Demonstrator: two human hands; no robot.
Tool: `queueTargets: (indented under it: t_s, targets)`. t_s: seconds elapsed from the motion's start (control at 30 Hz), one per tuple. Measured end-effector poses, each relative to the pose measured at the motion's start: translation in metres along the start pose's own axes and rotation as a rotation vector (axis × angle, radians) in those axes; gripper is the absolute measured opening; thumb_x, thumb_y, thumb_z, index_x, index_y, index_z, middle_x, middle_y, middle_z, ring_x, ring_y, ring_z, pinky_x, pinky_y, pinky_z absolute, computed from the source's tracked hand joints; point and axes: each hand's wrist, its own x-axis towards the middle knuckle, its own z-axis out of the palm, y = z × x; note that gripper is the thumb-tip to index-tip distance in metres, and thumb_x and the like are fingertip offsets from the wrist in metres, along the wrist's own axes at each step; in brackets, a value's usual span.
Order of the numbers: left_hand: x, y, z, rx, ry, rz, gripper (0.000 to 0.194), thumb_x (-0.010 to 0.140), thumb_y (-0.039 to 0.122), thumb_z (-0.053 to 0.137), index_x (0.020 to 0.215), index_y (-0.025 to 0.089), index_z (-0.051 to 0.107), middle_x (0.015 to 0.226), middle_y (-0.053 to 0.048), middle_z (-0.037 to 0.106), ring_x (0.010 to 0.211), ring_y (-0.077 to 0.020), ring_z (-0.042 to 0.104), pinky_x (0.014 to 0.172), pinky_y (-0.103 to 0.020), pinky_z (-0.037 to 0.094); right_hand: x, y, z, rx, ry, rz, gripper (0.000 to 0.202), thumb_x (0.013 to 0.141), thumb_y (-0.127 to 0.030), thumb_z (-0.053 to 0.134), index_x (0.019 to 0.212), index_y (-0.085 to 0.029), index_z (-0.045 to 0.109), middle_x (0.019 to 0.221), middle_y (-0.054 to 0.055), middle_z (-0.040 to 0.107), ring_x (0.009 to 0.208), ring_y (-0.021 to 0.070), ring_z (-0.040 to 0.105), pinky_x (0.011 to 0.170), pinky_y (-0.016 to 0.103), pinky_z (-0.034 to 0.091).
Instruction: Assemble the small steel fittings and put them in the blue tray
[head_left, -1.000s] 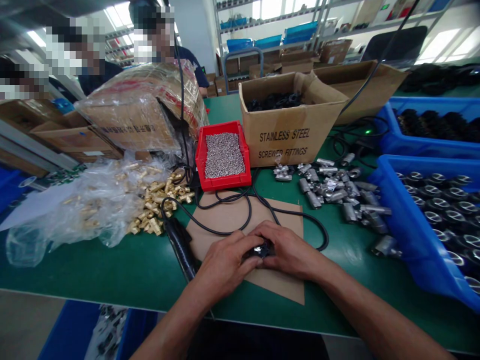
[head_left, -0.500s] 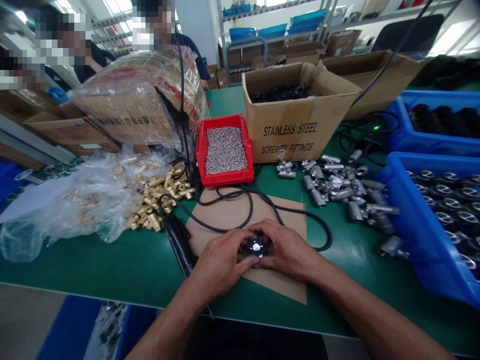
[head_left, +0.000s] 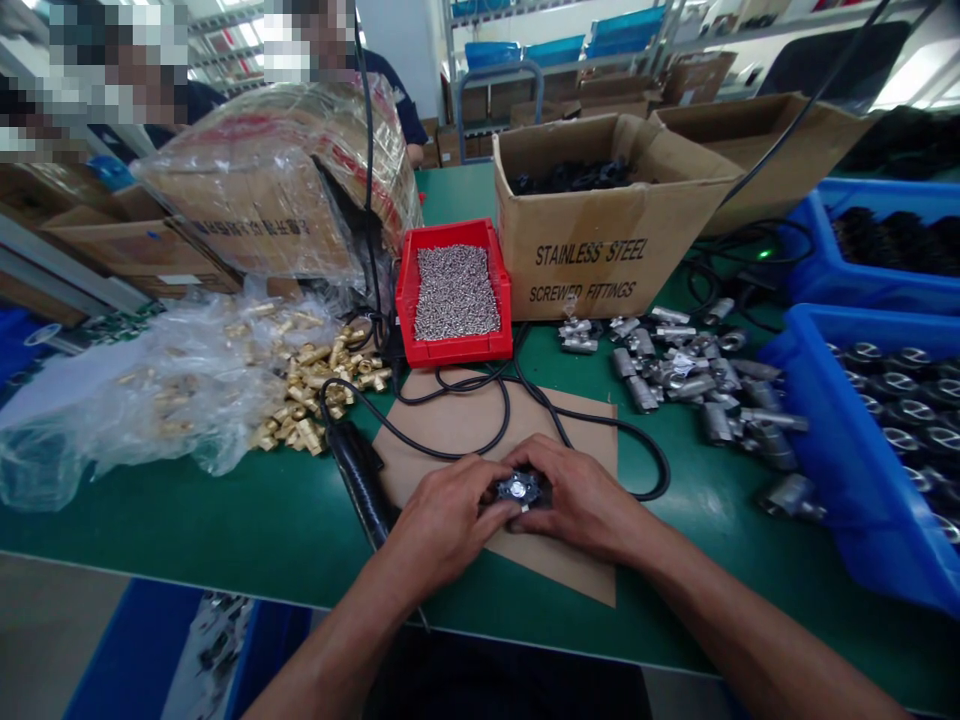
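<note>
Between both hands is a round black part with a shiny metal centre, possibly a knob; its exact kind is unclear. My left hand grips it from the left, thumb at the near side. From the right, my right hand closes its fingers and thumb round the other side. Both hands are above a flat cardboard sheet on the green table. Left of my left hand lies a black-wrapped corded power screwdriver, its tip partly hidden by my forearm.
A red bin of small metal pieces stands ahead, beside a cardboard box. Brass fittings lie left, steel fittings right. A blue tray holds black round parts. Black cable loops over the sheet. People are across the table.
The view has shifted slightly. The black part appears turned or tilted a little between my hands, its face now showing more clearly; both hands keep their hold.
</note>
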Motion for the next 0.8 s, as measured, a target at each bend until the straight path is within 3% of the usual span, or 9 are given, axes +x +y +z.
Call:
queueTargets:
  t_s: [0.4,0.57,0.67,0.8]
  targets:
    - [0.0,-0.001,0.001,0.029,0.007,0.018,0.016,0.088,0.026,0.062,0.103,0.02,0.063,0.093,-0.002,0.064,0.087,-0.0188,0.061,0.078,-0.031,0.046,0.0,0.002,0.002,0.008,0.0,0.023,0.046,0.065,-0.028,0.083,0.105,-0.021,0.06,0.102,0.003,0.062,0.089,0.019,0.059,0.076,0.029,0.045]
    - [-0.002,-0.004,0.001,0.026,0.015,0.017,0.02,0.087,0.027,0.064,0.107,0.02,0.063,0.097,-0.003,0.066,0.088,-0.0197,0.061,0.08,-0.032,0.048,0.003,-0.005,-0.024,0.022,-0.128,0.024,0.056,0.065,-0.027,0.082,0.115,-0.022,0.058,0.106,0.004,0.063,0.09,0.0186,0.06,0.077,0.029,0.048]
    - [-0.002,-0.004,0.0,0.019,0.03,0.023,0.02,0.087,0.026,0.064,0.106,0.021,0.063,0.096,-0.003,0.066,0.088,-0.0195,0.062,0.08,-0.032,0.048,0.03,-0.017,-0.05,-0.112,-0.059,-0.023,0.048,0.075,-0.031,0.075,0.119,-0.021,0.058,0.105,0.005,0.064,0.087,0.0183,0.061,0.077,0.031,0.048]
    - [-0.002,-0.003,0.001,0.003,0.043,0.029,0.019,0.086,0.026,0.065,0.104,0.021,0.064,0.097,-0.003,0.067,0.089,-0.0193,0.063,0.08,-0.03,0.047,0.104,-0.037,-0.066,-0.442,0.142,-0.157,0.024,0.087,-0.024,0.06,0.11,-0.017,0.064,0.104,0.009,0.065,0.097,0.023,0.059,0.085,0.036,0.045]
